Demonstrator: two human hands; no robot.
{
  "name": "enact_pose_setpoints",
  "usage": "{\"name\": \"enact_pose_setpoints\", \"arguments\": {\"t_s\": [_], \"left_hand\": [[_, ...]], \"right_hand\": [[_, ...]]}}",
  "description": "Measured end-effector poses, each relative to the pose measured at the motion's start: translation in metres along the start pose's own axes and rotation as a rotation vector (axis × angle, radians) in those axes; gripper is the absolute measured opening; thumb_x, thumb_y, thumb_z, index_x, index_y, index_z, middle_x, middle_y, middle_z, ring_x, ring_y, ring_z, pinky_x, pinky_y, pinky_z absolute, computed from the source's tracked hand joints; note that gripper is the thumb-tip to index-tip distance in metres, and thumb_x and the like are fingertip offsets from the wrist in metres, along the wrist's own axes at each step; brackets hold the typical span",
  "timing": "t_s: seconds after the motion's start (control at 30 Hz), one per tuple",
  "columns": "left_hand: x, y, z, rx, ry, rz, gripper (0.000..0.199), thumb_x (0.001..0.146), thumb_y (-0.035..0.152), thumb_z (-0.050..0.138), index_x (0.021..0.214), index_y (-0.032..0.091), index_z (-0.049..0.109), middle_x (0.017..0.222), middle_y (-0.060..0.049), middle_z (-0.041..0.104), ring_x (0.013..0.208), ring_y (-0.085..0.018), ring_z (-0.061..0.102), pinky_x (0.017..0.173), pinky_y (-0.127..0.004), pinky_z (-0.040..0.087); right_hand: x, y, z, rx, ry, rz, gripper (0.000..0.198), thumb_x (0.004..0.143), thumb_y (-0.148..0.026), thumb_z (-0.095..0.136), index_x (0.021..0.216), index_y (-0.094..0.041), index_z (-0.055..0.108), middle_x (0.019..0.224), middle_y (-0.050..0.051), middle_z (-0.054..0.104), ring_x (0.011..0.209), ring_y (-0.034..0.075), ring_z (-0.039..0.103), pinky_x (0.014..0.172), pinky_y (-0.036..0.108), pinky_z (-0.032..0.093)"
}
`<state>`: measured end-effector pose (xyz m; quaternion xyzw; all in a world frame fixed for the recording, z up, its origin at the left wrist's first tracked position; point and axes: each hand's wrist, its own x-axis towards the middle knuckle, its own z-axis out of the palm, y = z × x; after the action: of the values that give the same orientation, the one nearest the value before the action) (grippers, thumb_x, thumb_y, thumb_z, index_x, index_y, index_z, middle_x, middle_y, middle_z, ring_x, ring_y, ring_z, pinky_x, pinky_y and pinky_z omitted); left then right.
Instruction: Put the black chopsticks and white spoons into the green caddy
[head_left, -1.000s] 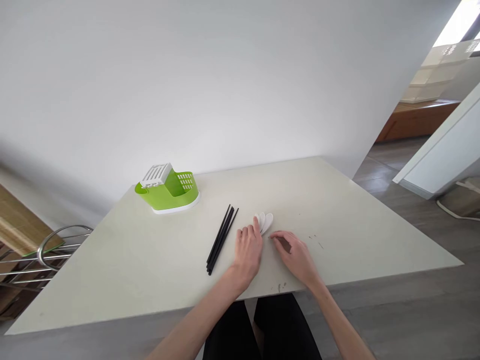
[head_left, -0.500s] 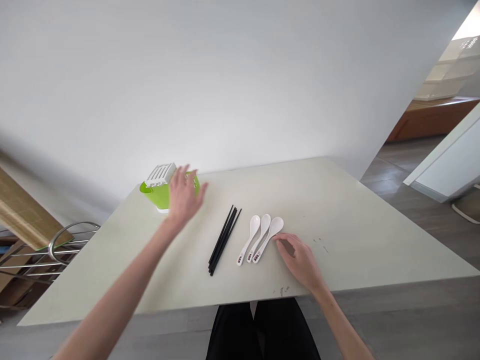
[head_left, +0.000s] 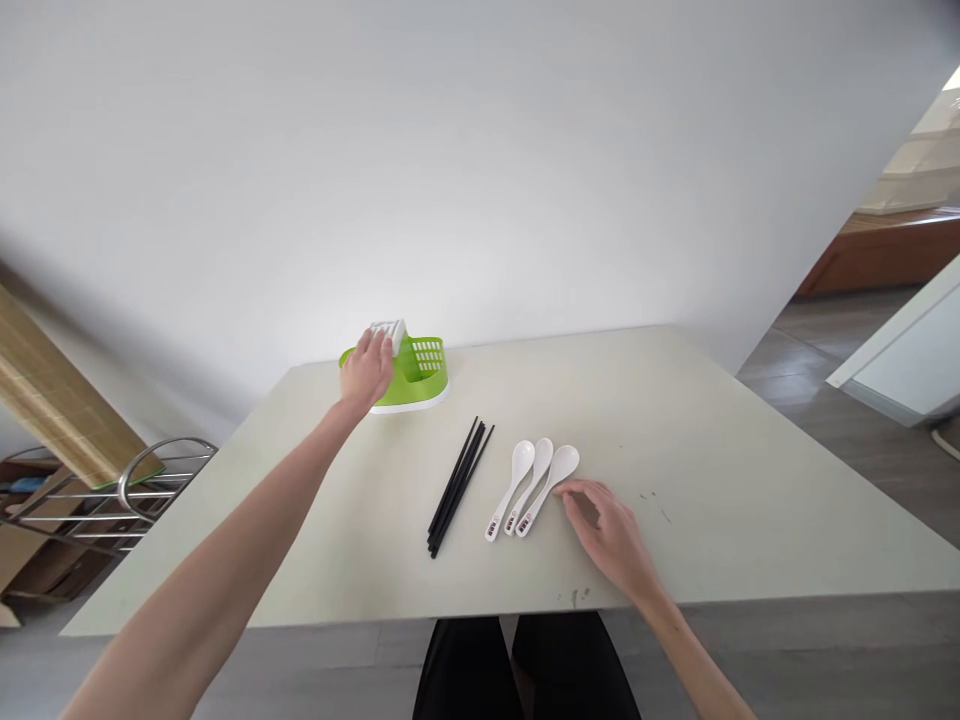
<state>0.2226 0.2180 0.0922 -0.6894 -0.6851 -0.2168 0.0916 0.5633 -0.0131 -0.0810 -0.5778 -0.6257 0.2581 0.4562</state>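
A green cutlery holder [head_left: 411, 392] with a white base and a white slotted top piece [head_left: 388, 334] stands at the back left of the table. My left hand [head_left: 366, 370] is closed over the holder's left side, its fingers on the white piece. Toward the front, several black chopsticks [head_left: 459, 490] lie in a loose bundle. To their right, three white spoons [head_left: 531, 490] lie side by side, bowls pointing away from me. My right hand [head_left: 606, 530] rests on the table beside the rightmost spoon, fingers loosely curved with a gap to the thumb, holding nothing.
The pale table [head_left: 675, 450] backs against a white wall [head_left: 510, 180]. Beyond its left edge are a metal rack [head_left: 161, 480] and a rolled bamboo mat [head_left: 67, 400]. A white panel [head_left: 911, 335] stands beyond the right side.
My left hand has closed on the cutlery holder, which has shifted right along the table and turned slightly. The right hand, spoons and chopsticks keep their places; the view has shifted a little.
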Motion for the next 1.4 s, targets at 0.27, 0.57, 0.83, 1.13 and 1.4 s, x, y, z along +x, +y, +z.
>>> {"name": "enact_pose_setpoints", "arguments": {"t_s": [0.27,0.57,0.83,1.13,1.4], "left_hand": [[-0.004,0.103,0.018,0.001,-0.151,0.253,0.064,0.11,0.054,0.014,0.161,0.029,0.045,0.171,-0.012,0.037,0.13,-0.035,0.066,0.106,-0.053,0.052],[-0.035,0.17,0.0,0.033,-0.241,0.443,0.065,0.107,0.065,0.02,0.153,0.03,0.051,0.151,-0.018,0.051,0.108,-0.035,0.074,0.092,-0.051,0.057],[-0.052,0.151,-0.005,-0.134,0.011,0.432,0.073,0.107,0.065,0.024,0.16,0.017,0.039,0.166,-0.027,0.029,0.132,-0.039,0.059,0.111,-0.059,0.045],[-0.125,0.006,0.059,-0.39,-0.042,0.221,0.051,0.106,0.05,0.042,0.143,0.015,0.049,0.146,-0.023,0.051,0.143,-0.035,0.05,0.12,-0.058,0.04],[-0.21,-0.045,0.061,-0.303,-0.233,0.209,0.059,0.106,0.055,0.043,0.152,0.019,0.043,0.162,-0.017,0.05,0.157,-0.032,0.037,0.127,-0.056,0.035]], "right_hand": [[0.002,-0.003,0.0,0.007,-0.006,0.025,0.029,0.105,-0.045,0.05,0.107,-0.028,0.073,0.118,0.008,0.075,0.114,0.029,0.069,0.099,0.045,0.054],[0.003,-0.001,0.0,0.008,0.017,0.009,0.028,0.105,-0.044,0.05,0.105,-0.028,0.073,0.115,0.008,0.076,0.114,0.028,0.069,0.1,0.044,0.053],[0.003,-0.004,-0.001,0.023,0.004,0.049,0.032,0.104,-0.048,0.05,0.106,-0.028,0.074,0.118,0.009,0.076,0.113,0.029,0.069,0.093,0.042,0.056],[0.003,-0.009,-0.002,0.059,0.038,0.149,0.036,0.101,-0.053,0.052,0.107,-0.026,0.074,0.12,0.01,0.077,0.112,0.03,0.069,0.1,0.044,0.051],[0.001,-0.013,-0.004,0.055,0.056,0.169,0.038,0.1,-0.055,0.052,0.106,-0.025,0.075,0.119,0.01,0.078,0.113,0.03,0.069,0.101,0.044,0.051]]}}
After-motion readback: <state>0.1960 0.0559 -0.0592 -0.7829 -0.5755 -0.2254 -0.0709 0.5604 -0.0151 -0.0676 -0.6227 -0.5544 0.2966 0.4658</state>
